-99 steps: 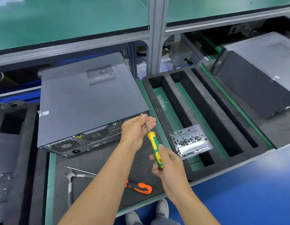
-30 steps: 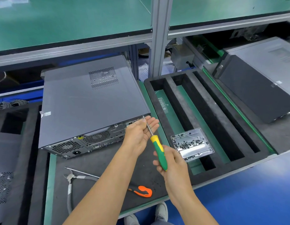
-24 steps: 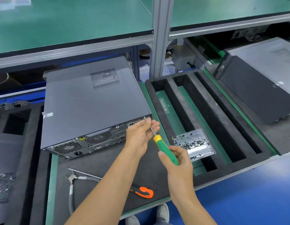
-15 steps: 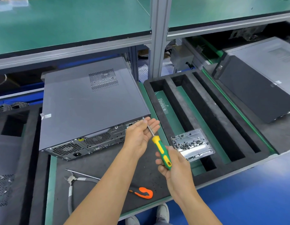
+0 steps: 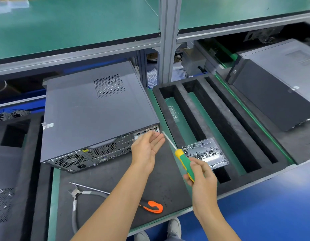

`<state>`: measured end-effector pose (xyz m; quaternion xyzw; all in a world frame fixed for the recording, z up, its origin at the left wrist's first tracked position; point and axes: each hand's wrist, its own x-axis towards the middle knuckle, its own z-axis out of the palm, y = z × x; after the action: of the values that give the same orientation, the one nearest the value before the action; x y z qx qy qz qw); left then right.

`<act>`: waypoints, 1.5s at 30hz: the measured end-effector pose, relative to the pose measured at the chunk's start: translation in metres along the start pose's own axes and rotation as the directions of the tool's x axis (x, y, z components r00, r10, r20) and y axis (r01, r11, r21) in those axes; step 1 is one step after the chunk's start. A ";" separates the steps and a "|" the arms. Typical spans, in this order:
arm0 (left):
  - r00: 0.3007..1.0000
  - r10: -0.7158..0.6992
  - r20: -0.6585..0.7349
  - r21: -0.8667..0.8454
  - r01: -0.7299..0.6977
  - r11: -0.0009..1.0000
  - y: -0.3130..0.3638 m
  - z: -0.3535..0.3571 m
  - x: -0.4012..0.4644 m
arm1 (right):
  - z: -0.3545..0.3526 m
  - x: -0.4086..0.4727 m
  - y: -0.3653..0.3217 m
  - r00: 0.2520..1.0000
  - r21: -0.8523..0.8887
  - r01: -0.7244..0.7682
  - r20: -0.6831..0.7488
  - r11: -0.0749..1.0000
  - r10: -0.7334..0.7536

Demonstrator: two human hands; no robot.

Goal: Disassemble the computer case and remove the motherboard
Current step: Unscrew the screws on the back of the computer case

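One head-worn wide-angle camera looks forward and steeply down from above the workbench (image 5: 116,180), close over both forearms. The computer case (image 5: 91,115) sits left of centre, the foam tray (image 5: 194,108) right, shoes at the bottom edge.

Stood around one grey aluminium post (image 5: 168,39): green shelf boards (image 5: 77,23) to either side at its top, edged in metal rails. Lay below and right of the post, a black foam tray (image 5: 199,122) with long slots on a green-trimmed bench. Showed farthest from the post, blue floor (image 5: 272,206) along the near edge.
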<state>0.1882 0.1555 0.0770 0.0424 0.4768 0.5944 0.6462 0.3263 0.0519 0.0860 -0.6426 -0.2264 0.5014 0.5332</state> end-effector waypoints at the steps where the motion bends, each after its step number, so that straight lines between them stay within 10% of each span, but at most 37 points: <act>1: 1.000 -0.003 -0.009 0.049 0.003 0.999 -0.004 -0.007 0.000 | -0.005 0.003 0.001 1.000 0.018 -0.017 -0.015 1.000 0.017; 10: 0.991 -0.131 -0.011 0.589 0.112 0.800 -0.066 -0.047 0.004 | -0.035 0.020 0.015 0.991 0.067 -0.103 -0.074 0.992 0.108; 18: 0.972 -0.063 0.228 0.899 -0.186 0.396 -0.116 0.009 0.007 | -0.049 0.023 0.018 0.990 0.076 -0.099 -0.088 0.992 0.106; 22: 0.971 -0.045 0.237 0.914 -0.207 0.350 -0.122 0.019 0.012 | -0.054 0.026 0.017 0.993 0.067 -0.084 -0.075 0.994 0.089; 30: 0.980 0.137 0.145 0.855 -0.194 0.482 -0.083 -0.027 0.011 | -0.037 0.018 0.031 0.994 -0.018 -0.093 0.061 0.995 0.094; 36: 0.987 0.028 -0.157 0.227 0.009 0.974 -0.023 -0.075 -0.006 | 0.012 -0.011 0.050 0.959 -0.087 -0.107 0.253 0.990 0.126; 45: 0.975 0.152 -0.163 0.008 -0.153 0.988 0.056 -0.145 -0.045 | 0.083 -0.072 0.071 0.843 -0.201 -0.054 0.516 0.978 0.152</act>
<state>0.0580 0.0615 0.0585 0.0287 0.5219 0.6448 0.5578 0.2072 0.0065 0.0561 -0.5361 -0.3732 0.6646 0.3628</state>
